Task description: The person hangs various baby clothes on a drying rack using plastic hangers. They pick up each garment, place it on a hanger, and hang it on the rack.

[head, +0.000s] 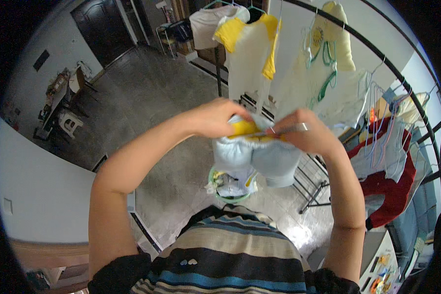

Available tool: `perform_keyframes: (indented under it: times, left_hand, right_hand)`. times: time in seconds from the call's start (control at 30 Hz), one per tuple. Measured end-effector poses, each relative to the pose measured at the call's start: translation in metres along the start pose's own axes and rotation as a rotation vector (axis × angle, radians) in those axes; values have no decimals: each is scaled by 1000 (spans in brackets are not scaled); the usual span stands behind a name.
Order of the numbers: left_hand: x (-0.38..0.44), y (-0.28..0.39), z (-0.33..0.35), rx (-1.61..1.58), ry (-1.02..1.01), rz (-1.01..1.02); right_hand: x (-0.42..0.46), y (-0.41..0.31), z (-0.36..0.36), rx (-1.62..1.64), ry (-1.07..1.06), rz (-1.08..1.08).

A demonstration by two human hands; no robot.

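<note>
Small pale-blue shorts hang from both hands in front of me, blurred by motion. A yellow inner side shows at their gathered waist. My left hand grips the left end of the waistband. At the opposite end, my right hand pinches the waistband. A thin silvery strip lies across the right fingers; what it is I cannot tell. Below the shorts, a green basin on the floor holds several crumpled pieces of clothing, partly hidden by the shorts.
A black clothes rack rail curves overhead at the right. From it hang a white-and-yellow shirt, a red garment and bare hangers. Black rack legs stand on the grey tiled floor. A white stool is farther left.
</note>
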State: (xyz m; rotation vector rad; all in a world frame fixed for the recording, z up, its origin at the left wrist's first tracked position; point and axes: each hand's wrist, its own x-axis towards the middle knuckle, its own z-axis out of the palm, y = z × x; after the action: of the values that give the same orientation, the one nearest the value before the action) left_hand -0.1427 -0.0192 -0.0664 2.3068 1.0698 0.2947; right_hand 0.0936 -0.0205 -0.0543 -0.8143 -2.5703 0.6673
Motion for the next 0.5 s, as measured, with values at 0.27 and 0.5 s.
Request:
perform_keyframes:
  times: [0.27,0.5]
  left_hand:
    - [9,35,14,491,363,29]
    - [-14,-6,-37,617,565,-301]
  right_hand:
    - [16,-1,14,244,355,100]
    - [-14,39,0,-404,787,457]
